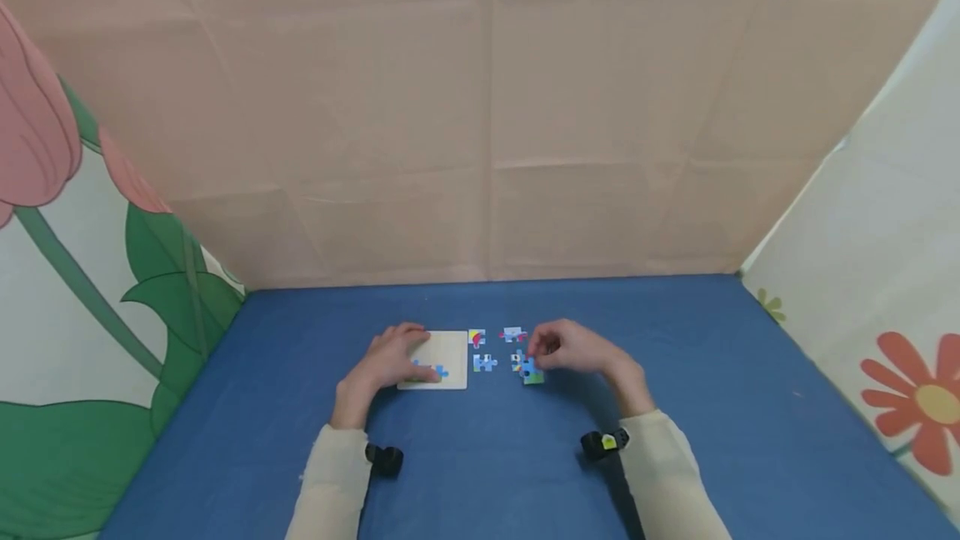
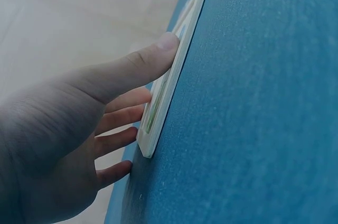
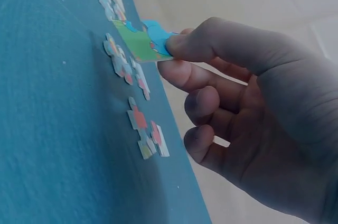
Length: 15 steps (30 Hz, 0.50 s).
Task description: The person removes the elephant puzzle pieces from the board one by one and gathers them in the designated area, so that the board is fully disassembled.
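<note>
A pale, square puzzle tray (image 1: 452, 350) lies on the blue table with blue and green pieces (image 1: 441, 371) along its near side. My left hand (image 1: 392, 358) rests on the tray's left part. Its straight thumb (image 2: 150, 61) lies on the near part and its spread fingers reach the left side. My right hand (image 1: 576, 347) pinches a green and blue puzzle piece (image 3: 138, 43) between thumb and index finger, above the table right of the tray. Its other fingers are curled and hold nothing. The left hand hides part of the tray.
Several loose puzzle pieces lie between the tray and the right hand: a yellow and red one (image 1: 477, 338), a blue and pink one (image 1: 513, 333), a blue one (image 1: 484, 363) and one (image 1: 517, 362) partly behind the held piece. A beige backdrop (image 1: 487, 148) rises behind the blue table (image 1: 480, 473).
</note>
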{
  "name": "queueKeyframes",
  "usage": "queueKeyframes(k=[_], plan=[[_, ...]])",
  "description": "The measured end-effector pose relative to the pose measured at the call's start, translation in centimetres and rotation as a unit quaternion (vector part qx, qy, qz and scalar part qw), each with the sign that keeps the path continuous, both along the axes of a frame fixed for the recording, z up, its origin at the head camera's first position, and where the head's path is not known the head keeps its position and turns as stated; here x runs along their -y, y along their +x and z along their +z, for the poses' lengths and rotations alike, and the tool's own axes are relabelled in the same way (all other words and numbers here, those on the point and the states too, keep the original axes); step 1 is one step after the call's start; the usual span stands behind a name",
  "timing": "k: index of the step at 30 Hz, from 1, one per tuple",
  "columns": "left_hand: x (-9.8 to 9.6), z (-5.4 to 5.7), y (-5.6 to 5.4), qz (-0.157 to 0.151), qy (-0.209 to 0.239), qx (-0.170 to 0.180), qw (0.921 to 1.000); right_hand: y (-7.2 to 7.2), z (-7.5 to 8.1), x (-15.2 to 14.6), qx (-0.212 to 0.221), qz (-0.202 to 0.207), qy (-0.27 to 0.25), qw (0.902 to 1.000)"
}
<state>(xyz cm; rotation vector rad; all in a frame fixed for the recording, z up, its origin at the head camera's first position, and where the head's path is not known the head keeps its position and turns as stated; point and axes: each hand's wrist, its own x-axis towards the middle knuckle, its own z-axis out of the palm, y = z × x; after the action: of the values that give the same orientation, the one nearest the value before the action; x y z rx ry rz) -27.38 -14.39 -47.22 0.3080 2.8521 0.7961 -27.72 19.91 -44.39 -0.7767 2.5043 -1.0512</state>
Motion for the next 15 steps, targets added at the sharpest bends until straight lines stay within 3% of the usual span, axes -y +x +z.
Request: queueKeyframes(k=[15], plan=[[0.0, 0.0, 0.0, -0.005, -0.002, -0.001, 1.0, 0.1, 0.3, -2.7, 0.034, -0.015, 0.022, 0.999]])
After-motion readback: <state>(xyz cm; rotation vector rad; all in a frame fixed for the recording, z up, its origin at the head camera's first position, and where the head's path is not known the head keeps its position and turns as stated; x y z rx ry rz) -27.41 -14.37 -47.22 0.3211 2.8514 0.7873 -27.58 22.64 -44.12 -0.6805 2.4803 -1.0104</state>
